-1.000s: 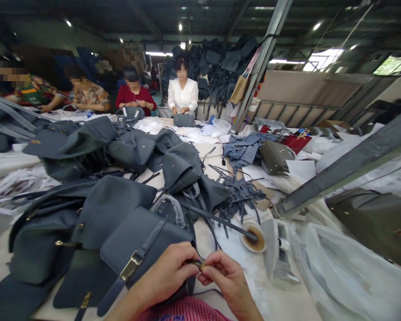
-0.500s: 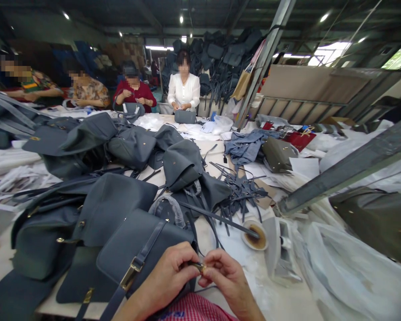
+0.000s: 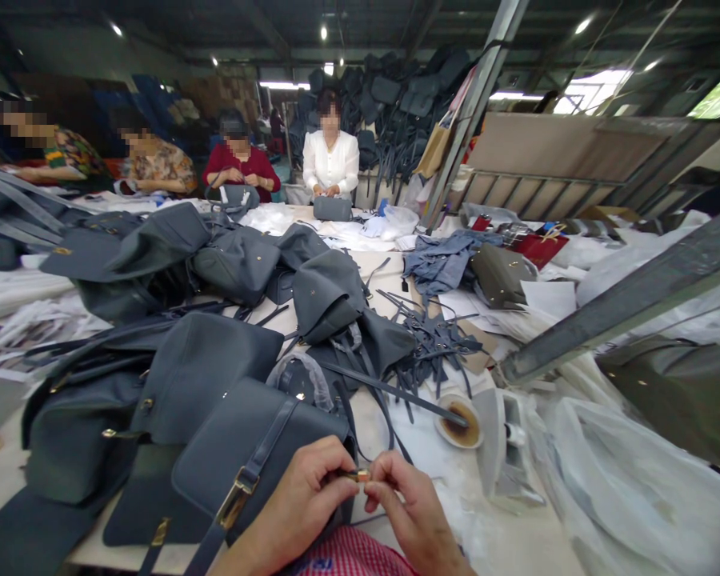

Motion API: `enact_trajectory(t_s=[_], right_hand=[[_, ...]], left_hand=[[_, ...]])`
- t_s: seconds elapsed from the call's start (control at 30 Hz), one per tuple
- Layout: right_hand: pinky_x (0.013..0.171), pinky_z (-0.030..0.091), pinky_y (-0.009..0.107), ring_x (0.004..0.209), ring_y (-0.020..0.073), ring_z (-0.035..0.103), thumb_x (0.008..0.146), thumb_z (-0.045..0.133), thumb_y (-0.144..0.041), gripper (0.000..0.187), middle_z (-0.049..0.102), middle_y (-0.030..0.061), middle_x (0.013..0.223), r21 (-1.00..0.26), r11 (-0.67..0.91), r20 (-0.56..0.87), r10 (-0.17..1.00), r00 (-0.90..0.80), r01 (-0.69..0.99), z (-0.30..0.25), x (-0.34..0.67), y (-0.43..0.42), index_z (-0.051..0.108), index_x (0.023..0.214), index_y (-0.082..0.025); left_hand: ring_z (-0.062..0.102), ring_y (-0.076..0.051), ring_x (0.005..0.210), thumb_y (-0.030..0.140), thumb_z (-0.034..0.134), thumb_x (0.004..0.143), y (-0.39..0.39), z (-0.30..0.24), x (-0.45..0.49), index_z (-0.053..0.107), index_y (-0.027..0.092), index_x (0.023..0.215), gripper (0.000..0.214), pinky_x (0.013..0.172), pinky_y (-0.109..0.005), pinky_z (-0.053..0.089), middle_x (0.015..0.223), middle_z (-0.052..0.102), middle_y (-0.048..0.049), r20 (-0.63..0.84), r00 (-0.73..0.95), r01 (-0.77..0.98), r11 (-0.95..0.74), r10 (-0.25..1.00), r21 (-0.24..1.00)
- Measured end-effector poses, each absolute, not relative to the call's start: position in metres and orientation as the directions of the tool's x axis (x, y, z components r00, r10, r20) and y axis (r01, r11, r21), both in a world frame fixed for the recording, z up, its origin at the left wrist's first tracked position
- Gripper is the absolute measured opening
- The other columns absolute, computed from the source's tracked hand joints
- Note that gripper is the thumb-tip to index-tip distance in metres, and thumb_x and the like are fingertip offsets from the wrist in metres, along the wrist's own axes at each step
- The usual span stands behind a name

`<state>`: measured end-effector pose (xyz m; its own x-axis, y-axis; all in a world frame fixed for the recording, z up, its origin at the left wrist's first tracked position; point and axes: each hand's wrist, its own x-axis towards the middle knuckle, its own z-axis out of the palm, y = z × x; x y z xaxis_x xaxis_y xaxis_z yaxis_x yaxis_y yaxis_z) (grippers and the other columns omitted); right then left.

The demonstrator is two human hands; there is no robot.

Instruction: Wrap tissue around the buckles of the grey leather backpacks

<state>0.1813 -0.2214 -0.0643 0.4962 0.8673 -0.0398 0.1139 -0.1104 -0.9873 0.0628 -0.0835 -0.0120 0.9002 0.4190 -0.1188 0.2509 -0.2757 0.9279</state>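
Tightly pinched between the left hand [image 3: 312, 500] and right hand [image 3: 414, 512], a small gold metal fitting [image 3: 358, 475] sits just beside a slate-grey leather bag [image 3: 240, 456]; blue lettering on the pink checked shirt [image 3: 351, 556] is unreadable.

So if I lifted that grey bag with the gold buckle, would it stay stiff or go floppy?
The grey bag would probably flop a bit: the bags beside it lie slumped in folds. Its flat flap looks firmer. The strap may swing, weighted by its gold buckle.
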Motion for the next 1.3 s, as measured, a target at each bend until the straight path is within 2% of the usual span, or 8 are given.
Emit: enact_trajectory(t_s=[0.13, 0.33, 0.47, 0.77, 1.03, 1.13, 1.23, 1.3], right_hand=[[0.062, 0.044, 0.024, 0.064, 0.0144, 0.060, 0.091, 0.049, -0.038, 0.029, 0.063, 0.0002, 0.066, -0.946, -0.161, -0.009, 0.880, 0.475, 0.280, -0.075, 0.187, -0.231, 0.057, 0.070, -0.020], [0.070, 0.052, 0.027, 0.074, 0.0169, 0.065, 0.084, 0.061, -0.037, 0.022, 0.070, 0.0029, 0.082, -0.986, -0.064, -0.132, 0.869, 0.477, -0.156, -0.051, 0.190, -0.227, 0.069, 0.096, -0.022], [0.063, 0.050, 0.024, 0.063, 0.0146, 0.064, 0.077, 0.067, -0.024, 0.009, 0.067, 0.0008, 0.065, -0.980, -0.127, -0.172, 0.924, 0.341, -0.151, -0.036, 0.197, -0.217, 0.072, 0.073, -0.018], [0.062, 0.040, 0.023, 0.065, 0.0123, 0.051, 0.090, 0.044, -0.021, 0.017, 0.052, -0.0030, 0.070, -0.923, -0.106, -0.019, 0.972, 0.234, 0.369, -0.021, 0.206, -0.213, 0.050, 0.074, -0.021], [0.055, 0.040, 0.024, 0.064, 0.0151, 0.061, 0.085, 0.048, -0.020, 0.010, 0.066, 0.0019, 0.081, -0.528, -0.088, 0.121, 0.977, 0.178, 0.844, -0.096, 0.193, -0.251, 0.057, 0.086, -0.023], [0.061, 0.046, 0.026, 0.073, 0.0191, 0.066, 0.085, 0.052, -0.022, 0.015, 0.072, 0.0049, 0.087, -0.491, -0.218, 0.136, 0.937, 0.321, 0.844, -0.097, 0.202, -0.258, 0.064, 0.094, -0.024], [0.061, 0.047, 0.027, 0.063, 0.0191, 0.064, 0.089, 0.052, -0.029, 0.020, 0.067, 0.0021, 0.065, -0.601, -0.381, 0.069, 0.851, 0.521, 0.702, -0.076, 0.206, -0.251, 0.066, 0.074, -0.024], [0.071, 0.050, 0.030, 0.079, 0.0225, 0.067, 0.086, 0.054, -0.030, 0.017, 0.072, 0.0056, 0.081, -0.692, -0.380, 0.070, 0.811, 0.580, 0.614, -0.065, 0.206, -0.242, 0.069, 0.081, -0.024]], left_hand=[[0.050, -0.013, 0.069, 0.013, 0.058, 0.075, -0.084, -0.013, 0.064, 0.058, 0.017, 0.064, 0.011, 0.065, -0.024, 0.035, 0.068, 0.052, 0.0017, -0.153, 0.878, 0.270, -0.206, 0.454, 0.941], [0.054, -0.014, 0.075, 0.013, 0.058, 0.077, -0.082, -0.013, 0.063, 0.065, 0.017, 0.069, 0.011, 0.069, -0.024, 0.037, 0.073, 0.057, 0.0002, -0.137, 0.916, 0.242, -0.245, 0.378, 0.939], [0.053, -0.013, 0.073, 0.014, 0.059, 0.079, -0.082, -0.014, 0.062, 0.065, 0.017, 0.070, 0.012, 0.068, -0.023, 0.036, 0.072, 0.057, 0.0013, -0.127, 0.932, 0.226, -0.270, 0.340, 0.936], [0.052, -0.014, 0.073, 0.012, 0.058, 0.076, -0.083, -0.013, 0.062, 0.061, 0.018, 0.066, 0.012, 0.068, -0.024, 0.035, 0.071, 0.056, 0.0018, -0.152, 0.931, 0.240, -0.240, 0.333, 0.941], [0.049, -0.014, 0.069, 0.016, 0.056, 0.073, -0.084, -0.017, 0.067, 0.053, 0.018, 0.062, 0.012, 0.064, -0.024, 0.033, 0.068, 0.051, 0.0027, -0.177, 0.878, 0.296, -0.215, 0.445, 0.931], [0.050, -0.014, 0.070, 0.016, 0.057, 0.073, -0.083, -0.017, 0.067, 0.055, 0.018, 0.063, 0.010, 0.065, -0.024, 0.034, 0.068, 0.053, 0.0020, -0.176, 0.888, 0.289, -0.216, 0.425, 0.933], [0.050, -0.015, 0.069, 0.017, 0.057, 0.073, -0.082, -0.015, 0.069, 0.057, 0.018, 0.063, 0.010, 0.064, -0.025, 0.034, 0.069, 0.054, 0.0014, -0.168, 0.889, 0.284, -0.224, 0.426, 0.933], [0.051, -0.014, 0.069, 0.017, 0.057, 0.073, -0.082, -0.015, 0.071, 0.059, 0.018, 0.064, 0.010, 0.064, -0.025, 0.035, 0.068, 0.055, 0.0011, -0.169, 0.886, 0.284, -0.218, 0.432, 0.934]])
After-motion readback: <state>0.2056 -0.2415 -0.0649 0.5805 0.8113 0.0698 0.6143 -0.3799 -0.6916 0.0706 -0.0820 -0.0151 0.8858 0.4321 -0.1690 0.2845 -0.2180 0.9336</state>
